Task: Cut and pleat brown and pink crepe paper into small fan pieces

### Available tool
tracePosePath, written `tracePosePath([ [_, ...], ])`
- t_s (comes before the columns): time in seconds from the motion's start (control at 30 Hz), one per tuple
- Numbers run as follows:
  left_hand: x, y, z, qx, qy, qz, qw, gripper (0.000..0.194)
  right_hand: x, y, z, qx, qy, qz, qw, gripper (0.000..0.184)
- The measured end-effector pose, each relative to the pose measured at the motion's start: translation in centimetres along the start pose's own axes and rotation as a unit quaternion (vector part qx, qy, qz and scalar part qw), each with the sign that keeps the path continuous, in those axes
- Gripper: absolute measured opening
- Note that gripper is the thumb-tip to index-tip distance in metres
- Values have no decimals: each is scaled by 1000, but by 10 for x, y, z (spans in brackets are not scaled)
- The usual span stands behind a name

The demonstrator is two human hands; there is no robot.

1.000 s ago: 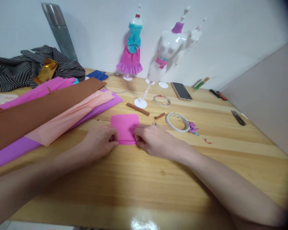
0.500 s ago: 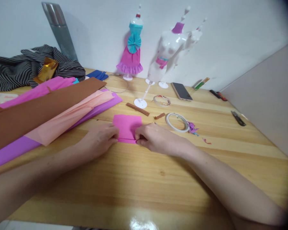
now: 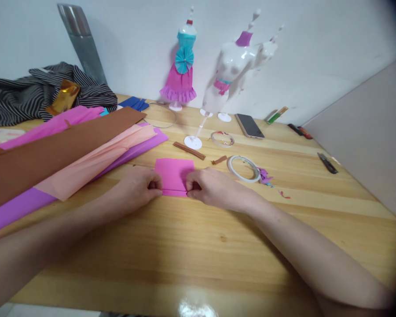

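Observation:
A small bright pink sheet of crepe paper (image 3: 174,174) lies flat on the wooden table, with a narrow fold along its near edge. My left hand (image 3: 140,182) pinches the left end of that fold between thumb and fingers. At the opposite end, my right hand (image 3: 207,187) is closed on the folded edge in the same way. Beyond the sheet lie a dark brown folded paper strip (image 3: 189,150) and a small brown scrap (image 3: 219,160). A white roll of tape (image 3: 244,169) rests past my right hand, against a crumpled purple scrap (image 3: 265,176).
Long brown paper (image 3: 62,149), peach paper (image 3: 95,160) and purple paper (image 3: 20,209) are piled at the left. A dressed mannequin (image 3: 185,59) and a larger white mannequin (image 3: 232,61) stand along the wall. A phone (image 3: 250,126) and a cutter (image 3: 327,163) lie at the right.
The fold along the pink paper's near edge now looks slightly wider and flatter. Both hands keep their grip at its ends, with only small finger shifts.

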State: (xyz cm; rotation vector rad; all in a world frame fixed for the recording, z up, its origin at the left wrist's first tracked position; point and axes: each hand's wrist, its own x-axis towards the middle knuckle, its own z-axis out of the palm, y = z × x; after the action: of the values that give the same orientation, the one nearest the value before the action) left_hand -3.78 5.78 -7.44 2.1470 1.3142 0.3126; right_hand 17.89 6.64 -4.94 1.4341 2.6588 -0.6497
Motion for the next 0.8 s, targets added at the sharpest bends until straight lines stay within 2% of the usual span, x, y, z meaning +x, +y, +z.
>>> tracePosePath([
  [0.37,3,-7,-1,-38,-7,-15,999,7,0,2,0,16,6,0,1000,3],
  [0.8,1,-6,-1,-10,-13,45,999,11,-7,-4,-3,-37,-31,-30,998,6],
])
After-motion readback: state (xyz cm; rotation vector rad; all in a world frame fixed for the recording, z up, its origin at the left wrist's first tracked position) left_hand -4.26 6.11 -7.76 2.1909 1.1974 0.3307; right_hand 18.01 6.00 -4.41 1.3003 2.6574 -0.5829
